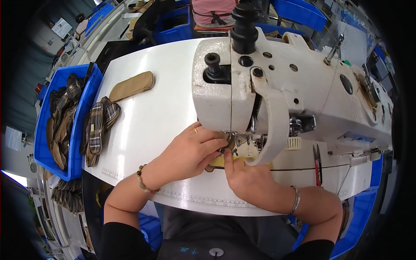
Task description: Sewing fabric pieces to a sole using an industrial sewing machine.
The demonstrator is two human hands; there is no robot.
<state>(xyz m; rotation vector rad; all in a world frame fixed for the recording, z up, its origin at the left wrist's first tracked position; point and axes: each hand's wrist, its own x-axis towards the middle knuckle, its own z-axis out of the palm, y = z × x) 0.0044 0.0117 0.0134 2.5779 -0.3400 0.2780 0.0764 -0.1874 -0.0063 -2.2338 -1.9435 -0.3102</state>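
Presently, a small brown piece (232, 141) lies at the needle area of the white sewing machine (264, 82), mostly hidden by the fingers. Its visible part, a curved edge, shows just beyond the left fingertips, on their right side, directly below the machine head.

Left hand (188, 152): comes in from the left, fingers bent and bunched close together, tips at the piece. Little space shows between thumb and forefinger; whether they pinch the piece or only steady it, cannot tell. Ring on one finger, beaded bracelet (142, 180) at the wrist.

Right hand (251, 181): forefinger extended, its tip near the left fingertips and on the near side of the piece; remaining fingers folded toward the palm. Contact with the piece is obscured, so its hold cannot be confirmed.

Surroundings: yellow strip (219, 162) on the machine bed, partly beneath the hands. Red-handled snips (318, 164) lie to the right, well apart from both hands. On the white table (169, 73), a tan fabric piece (132, 86) lies far left, with plaid fabric pieces (96, 130) nearer the blue bin (89, 102), which holds more dark and brown pieces.
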